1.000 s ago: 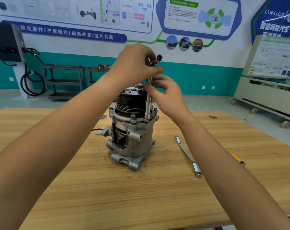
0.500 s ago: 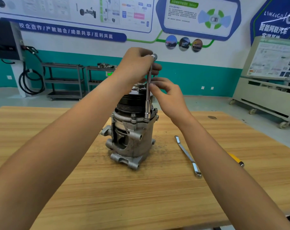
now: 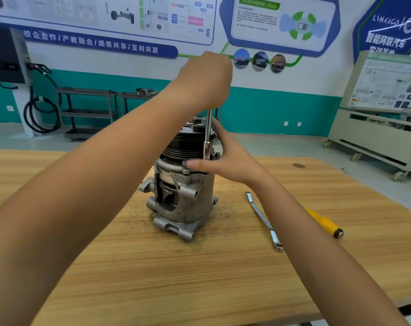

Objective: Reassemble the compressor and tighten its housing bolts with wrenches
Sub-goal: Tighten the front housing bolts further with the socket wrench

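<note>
Now your left hand (image 3: 205,81) grips the socket wrench (image 3: 208,132) upright; your flat right hand (image 3: 230,158) steadies the compressor (image 3: 185,198).

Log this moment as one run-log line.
left hand: grips socket wrench upright, tip at compressor flange | right hand: straight fingers rest on compressor | ring spanner, yellow-handled tool: lying on table

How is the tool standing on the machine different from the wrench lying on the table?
The socket wrench stands upright on the compressor, gripped by the left hand; the ring wrench lies flat on the table, untouched. The socket wrench is a straight round rod; the ring wrench is flat and bent. Both are shiny metal.
</note>
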{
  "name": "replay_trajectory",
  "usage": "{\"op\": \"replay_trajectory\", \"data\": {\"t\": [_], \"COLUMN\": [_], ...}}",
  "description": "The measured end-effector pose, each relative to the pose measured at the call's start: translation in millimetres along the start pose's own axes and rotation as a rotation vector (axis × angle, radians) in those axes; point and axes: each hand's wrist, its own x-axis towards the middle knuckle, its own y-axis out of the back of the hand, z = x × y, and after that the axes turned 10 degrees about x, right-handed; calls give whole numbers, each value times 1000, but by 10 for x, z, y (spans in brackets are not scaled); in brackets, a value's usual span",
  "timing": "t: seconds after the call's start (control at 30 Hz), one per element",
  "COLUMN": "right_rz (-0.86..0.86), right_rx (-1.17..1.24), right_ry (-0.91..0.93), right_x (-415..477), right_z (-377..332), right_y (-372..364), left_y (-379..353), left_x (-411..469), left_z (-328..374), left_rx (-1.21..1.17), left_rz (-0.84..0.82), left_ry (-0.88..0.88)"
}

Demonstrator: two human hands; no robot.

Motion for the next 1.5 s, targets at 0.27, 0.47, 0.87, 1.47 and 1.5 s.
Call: {"op": "replay_trajectory", "data": {"t": [0.27, 0.47, 0.87, 1.47, 1.5], "right_rz": [131, 146, 175, 193, 193], "right_rx": [141, 282, 344, 396, 397], "right_ry": [-180, -258, -226, -219, -218], "right_x": [-226, -236, -247, -257, -260], "right_z": [239, 321, 385, 399, 398], "right_y": [-486, -586, -540, -564, -565], "left_y": [-321, -386, -22, -215, -206], "left_x": [-34, 45, 8, -128, -127], "left_z": [167, 256, -152, -147, -168], "left_rx": [-737, -957, -839, -1334, -1340], "left_rz": [95, 142, -406, -202, -248], "left_ry": [250, 297, -111, -28, -26]}}
